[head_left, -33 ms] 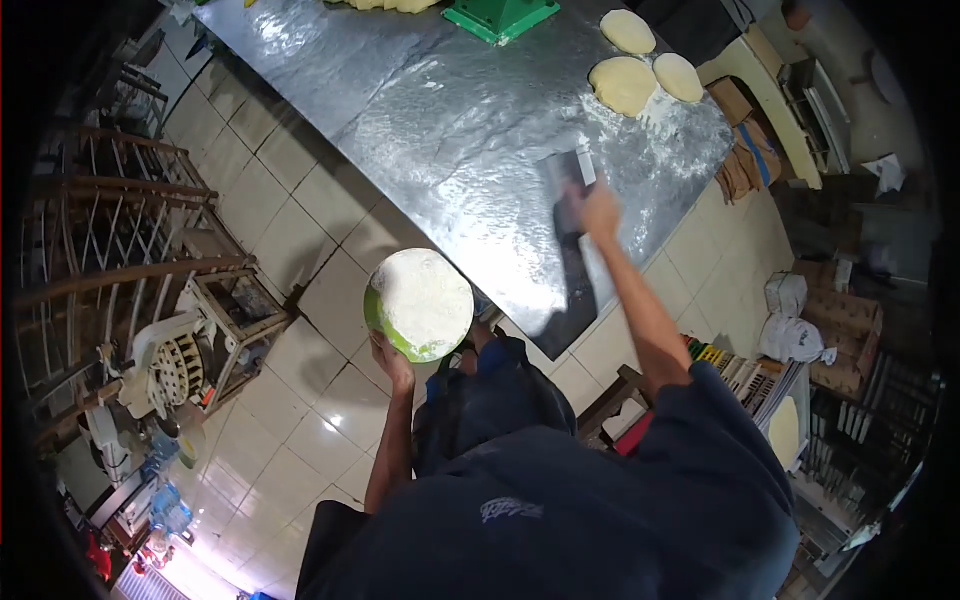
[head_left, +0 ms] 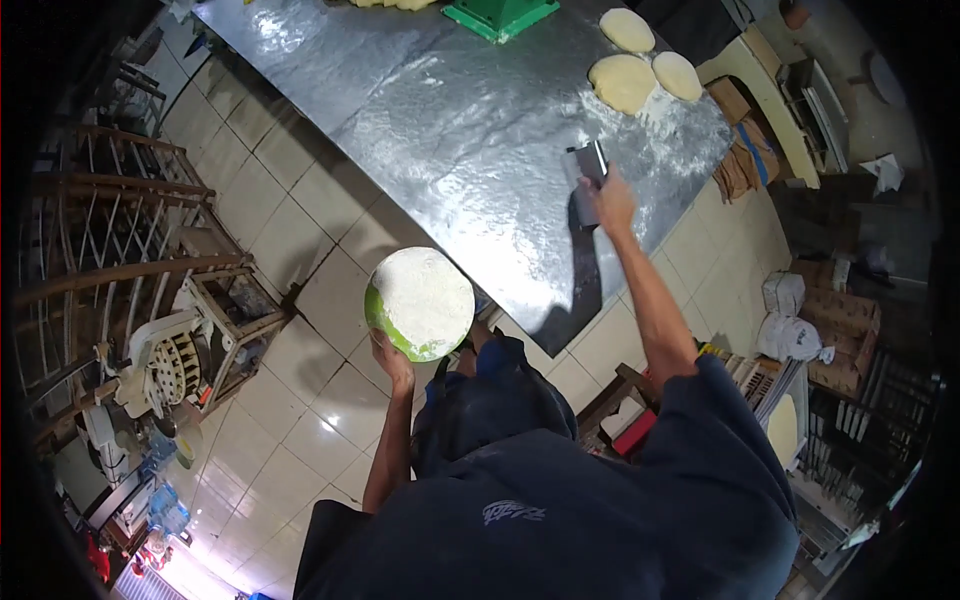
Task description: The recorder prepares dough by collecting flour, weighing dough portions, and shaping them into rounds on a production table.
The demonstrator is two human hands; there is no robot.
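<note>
My left hand (head_left: 388, 358) is closed on the edge of a green bowl (head_left: 375, 310) heaped with white flour (head_left: 425, 295). The bowl is beside the near left edge of the metal-topped table (head_left: 420, 150), off its surface. In my right hand (head_left: 614, 205) is a dough scraper (head_left: 588, 165) with a flat metal blade, tilted over the right part of the tabletop. Whether its edge touches the table I cannot tell. Further back lie three pale dough rounds, a larger one (head_left: 623, 84) and two smaller, the back one (head_left: 627, 31) and the right one (head_left: 678, 76), with loose flour around them.
A green pyramid-shaped base (head_left: 500, 18) stands at the table's far side, near more dough (head_left: 395, 4). Wooden racks (head_left: 120, 220) line the left. On the right are a white plastic bag (head_left: 795, 338), cartons (head_left: 840, 320) and a crate (head_left: 755, 380).
My right hand and the scraper have shifted slightly to the right, and the blade looks less blurred. My left hand and the bowl are nearly still.
</note>
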